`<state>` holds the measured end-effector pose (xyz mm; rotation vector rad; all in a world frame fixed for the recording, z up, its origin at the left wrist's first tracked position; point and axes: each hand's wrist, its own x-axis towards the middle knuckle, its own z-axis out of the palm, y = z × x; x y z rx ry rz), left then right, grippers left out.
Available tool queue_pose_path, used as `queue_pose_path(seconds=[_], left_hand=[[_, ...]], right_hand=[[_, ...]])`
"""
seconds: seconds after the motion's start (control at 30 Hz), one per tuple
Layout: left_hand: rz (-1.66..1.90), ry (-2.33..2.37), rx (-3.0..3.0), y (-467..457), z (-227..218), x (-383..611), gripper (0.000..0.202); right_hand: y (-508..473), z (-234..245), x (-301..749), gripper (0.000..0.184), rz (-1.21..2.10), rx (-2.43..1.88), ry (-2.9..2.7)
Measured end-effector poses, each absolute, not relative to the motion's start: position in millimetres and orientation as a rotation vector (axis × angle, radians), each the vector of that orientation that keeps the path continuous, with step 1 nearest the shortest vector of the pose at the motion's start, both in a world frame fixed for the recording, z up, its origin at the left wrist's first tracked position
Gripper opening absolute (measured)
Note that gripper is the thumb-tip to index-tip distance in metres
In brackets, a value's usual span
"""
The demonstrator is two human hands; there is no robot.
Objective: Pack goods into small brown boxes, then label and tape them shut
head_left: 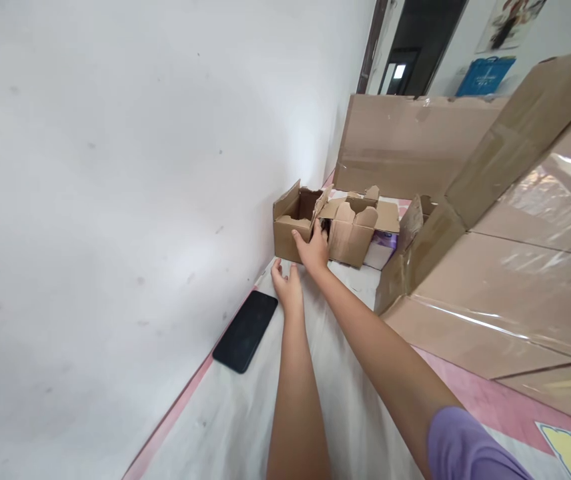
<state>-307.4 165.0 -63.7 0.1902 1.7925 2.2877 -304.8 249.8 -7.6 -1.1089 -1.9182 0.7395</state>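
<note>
Two small open cardboard boxes stand side by side against the white wall: the left box (290, 227) and the right box (353, 233). My right hand (313, 250) reaches between them, thumb on the left box's front wall, fingers curled over its inner flap. My left hand (288, 283) hovers just below the left box, fingers apart, holding nothing. Both arms stretch over a white cloth (245, 413).
A black phone (245, 330) lies face up by the wall, left of my left arm. Large taped cardboard sheets (510, 267) lean at the right and another stands behind the boxes (405, 143). A pink surface (495, 400) shows under the cloth.
</note>
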Motion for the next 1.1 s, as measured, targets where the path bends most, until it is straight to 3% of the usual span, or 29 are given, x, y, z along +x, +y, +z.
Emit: queue_pose_path(seconds=[0.47,0.77,0.93,1.1], left_hand=[[2.336,1.765,0.246,176,-71,-300,0.023],[2.360,1.705,0.345,187,-75,-286,0.021],[2.407,1.808,0.303,181,-65,-281,0.016],[2.618,2.020,0.157,136,-21,-295,0.023]], right_hand=[[251,-3,-296,0.051,0.610,-1.071,-2.009],[252,29,-319,0.065,0.849,-1.241,-1.757],[268,42,-317,0.038,0.897,-1.349,-1.737],[234,49,-300,0.029,0.865,-1.300,-1.827]])
